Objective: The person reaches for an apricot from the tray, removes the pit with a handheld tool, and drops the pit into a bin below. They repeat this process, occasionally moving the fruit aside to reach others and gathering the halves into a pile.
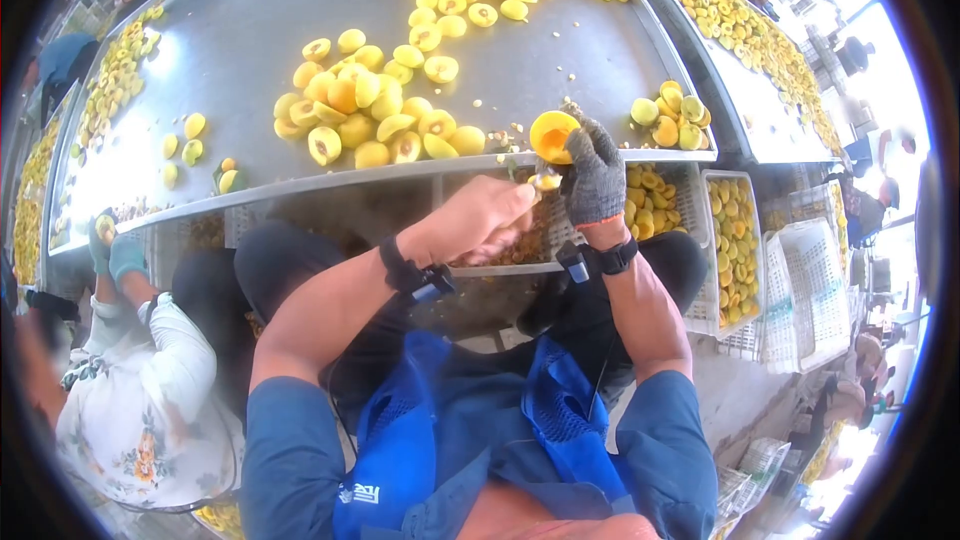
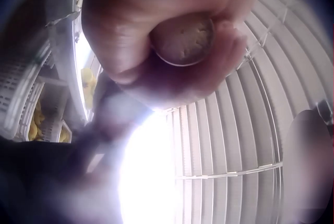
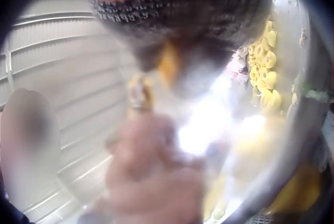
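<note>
My bare left hand (image 1: 485, 215) (image 2: 172, 36) grips a tool; the round end of its handle (image 2: 183, 41) shows inside the curled fingers. At the tool's tip (image 1: 545, 181) (image 3: 139, 94) is something small and yellowish, too blurred to name. The gloved right hand (image 1: 597, 175) (image 3: 177, 31) holds a halved yellow fruit (image 1: 552, 137) (image 3: 168, 66), its hollow orange inside facing up in the head view. The tip is just below the fruit, close to the glove; whether they touch, I cannot tell.
Heaps of yellow fruit (image 1: 365, 105) lie on the metal table (image 1: 250, 50), whose raised edge (image 1: 350, 178) runs before me. More fruit (image 1: 668, 120) sits at the right corner. Crates (image 1: 735, 250) stand beneath and to the right. Another person (image 1: 160, 380) sits at left.
</note>
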`<state>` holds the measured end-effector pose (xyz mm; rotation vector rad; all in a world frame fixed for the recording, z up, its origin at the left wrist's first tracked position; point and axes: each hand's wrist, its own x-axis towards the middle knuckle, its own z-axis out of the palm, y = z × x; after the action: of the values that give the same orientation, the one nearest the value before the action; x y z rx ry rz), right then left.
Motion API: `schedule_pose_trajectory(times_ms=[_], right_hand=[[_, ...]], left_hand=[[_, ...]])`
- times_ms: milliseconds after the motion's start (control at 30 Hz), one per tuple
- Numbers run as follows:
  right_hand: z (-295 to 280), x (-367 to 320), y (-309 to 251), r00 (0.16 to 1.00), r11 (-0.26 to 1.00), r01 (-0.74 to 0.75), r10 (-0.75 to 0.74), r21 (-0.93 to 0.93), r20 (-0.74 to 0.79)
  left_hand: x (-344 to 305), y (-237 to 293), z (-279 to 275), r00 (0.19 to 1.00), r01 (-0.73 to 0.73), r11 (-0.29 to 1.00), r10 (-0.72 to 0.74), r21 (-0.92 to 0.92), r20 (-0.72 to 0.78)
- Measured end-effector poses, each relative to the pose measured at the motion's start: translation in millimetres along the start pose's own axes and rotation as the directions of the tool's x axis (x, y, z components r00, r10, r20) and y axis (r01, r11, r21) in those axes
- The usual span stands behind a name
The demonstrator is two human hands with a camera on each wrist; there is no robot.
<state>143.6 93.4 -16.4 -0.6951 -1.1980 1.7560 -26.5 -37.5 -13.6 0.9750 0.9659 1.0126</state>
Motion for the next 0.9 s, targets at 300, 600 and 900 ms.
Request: schedule_pose_trajectory(times_ms=[300,600,900], right_hand=[[-35.7,8.7,-7.1,0.981,0.970,-0.135,0.160,0.201,-0.111],[-162.8,-0.9,-34.1,0.792,0.997,0.017,0.032,0.073,-0.610],[-216.4,-11.5,-10.0,0.772,0.769,-0.211,-0.248,-0.604,-0.586]], left_hand=[[13.6,-28.8,4.7,0.919,0.117,0.211,0.348,0.970,-0.187],[12.5,-19.4,11.2,0.976,0.199,0.240,0.037,0.950,-0.213],[3.3,-25.9,29.1,0.987,0.004,0.254,0.152,0.967,-0.044]])
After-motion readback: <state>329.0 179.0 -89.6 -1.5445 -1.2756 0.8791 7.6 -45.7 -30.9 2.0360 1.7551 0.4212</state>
